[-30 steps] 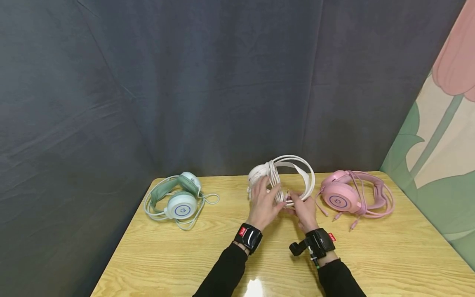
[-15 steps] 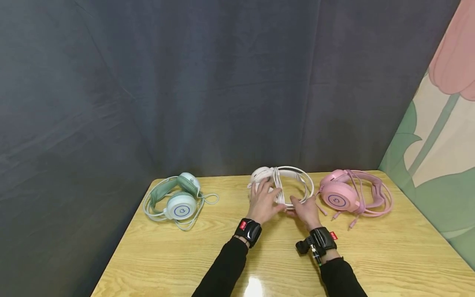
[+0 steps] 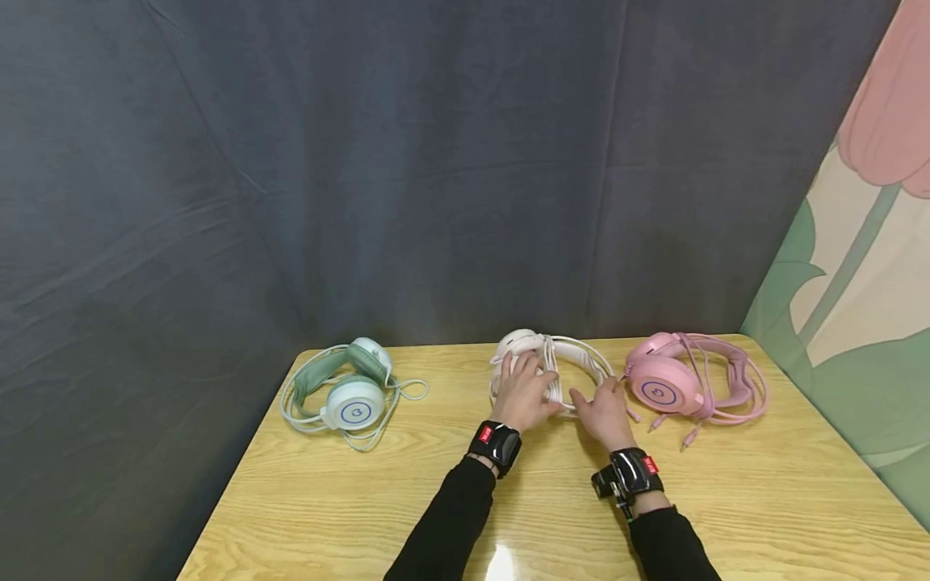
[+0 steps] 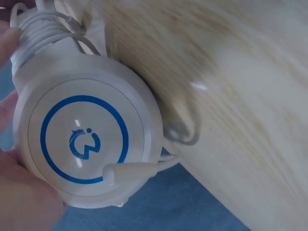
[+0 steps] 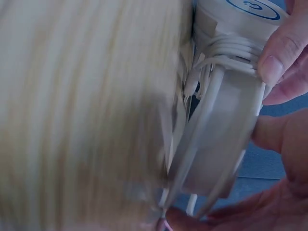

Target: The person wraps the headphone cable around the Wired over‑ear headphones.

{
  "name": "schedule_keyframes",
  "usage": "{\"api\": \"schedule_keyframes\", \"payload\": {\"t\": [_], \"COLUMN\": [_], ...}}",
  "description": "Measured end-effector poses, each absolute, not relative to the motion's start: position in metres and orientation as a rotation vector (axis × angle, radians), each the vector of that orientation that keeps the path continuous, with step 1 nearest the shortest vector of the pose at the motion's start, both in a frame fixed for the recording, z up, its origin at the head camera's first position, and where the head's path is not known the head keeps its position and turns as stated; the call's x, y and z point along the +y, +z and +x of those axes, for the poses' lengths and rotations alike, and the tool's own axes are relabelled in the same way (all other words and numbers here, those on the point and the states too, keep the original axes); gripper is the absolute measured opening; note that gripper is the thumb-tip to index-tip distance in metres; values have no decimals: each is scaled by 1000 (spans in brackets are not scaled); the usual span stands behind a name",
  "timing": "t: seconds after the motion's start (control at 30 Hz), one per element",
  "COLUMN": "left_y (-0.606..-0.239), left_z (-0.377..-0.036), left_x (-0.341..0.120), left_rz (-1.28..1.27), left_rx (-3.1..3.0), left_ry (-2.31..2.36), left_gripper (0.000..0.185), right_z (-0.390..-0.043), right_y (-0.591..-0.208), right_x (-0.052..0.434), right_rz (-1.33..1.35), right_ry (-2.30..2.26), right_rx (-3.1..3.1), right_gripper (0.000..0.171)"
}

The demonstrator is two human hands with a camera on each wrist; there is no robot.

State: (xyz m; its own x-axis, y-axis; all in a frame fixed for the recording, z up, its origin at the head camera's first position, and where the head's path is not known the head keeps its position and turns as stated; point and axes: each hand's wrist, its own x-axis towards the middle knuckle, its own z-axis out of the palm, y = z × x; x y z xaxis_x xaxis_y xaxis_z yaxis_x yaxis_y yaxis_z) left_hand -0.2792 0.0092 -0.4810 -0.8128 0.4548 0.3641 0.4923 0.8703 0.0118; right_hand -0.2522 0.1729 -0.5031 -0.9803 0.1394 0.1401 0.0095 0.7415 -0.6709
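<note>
— What have the hands got?

— I see both on the white headphones (image 3: 552, 363), lying mid-table at the far edge of the wooden table (image 3: 363, 500). My left hand (image 3: 521, 395) curls over the ear cups, thumb and fingers wrapped round the cup with the blue ring (image 4: 84, 139). My right hand (image 3: 601, 413) pinches the headband and the cable (image 5: 231, 53) wound round it.

— And the neighbours?

— Green headphones (image 3: 349, 391) sit well apart to the left; pink headphones (image 3: 690, 383) lie just beside the right hand. A dark curtain (image 3: 363, 161) hangs behind.
</note>
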Motion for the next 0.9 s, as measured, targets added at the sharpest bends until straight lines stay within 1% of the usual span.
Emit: {"api": "schedule_keyframes", "payload": {"t": [0.1, 0.17, 0.4, 0.63, 0.73, 0.9], "left_y": [-481, -482, -480, -487, -492, -493], "left_z": [-279, -280, -280, -270, -262, -249], "left_x": [11, 12, 7, -22, -39, -72], "left_rz": [-685, -675, -745, -818, -815, -802], "left_rx": [-2681, -2677, -2669, -2570, -2532, -2495], "left_ry": [-164, -166, -173, -470, -539, -580], "left_gripper": [51, 51, 53, 58, 56, 54], "right_z": [-251, -250, -245, -243, -242, -237], "right_y": [-504, -504, -500, -496, -496, -493], "right_x": [171, 171, 170, 168, 167, 164], "right_rz": [-54, -29, 4, 138, 202, 300], "right_ry": [991, 962, 917, 865, 796, 697], "right_rx": [-2731, -2709, -2682, -2655, -2647, -2662], "right_gripper": [59, 49, 37, 61, 59, 59]}}
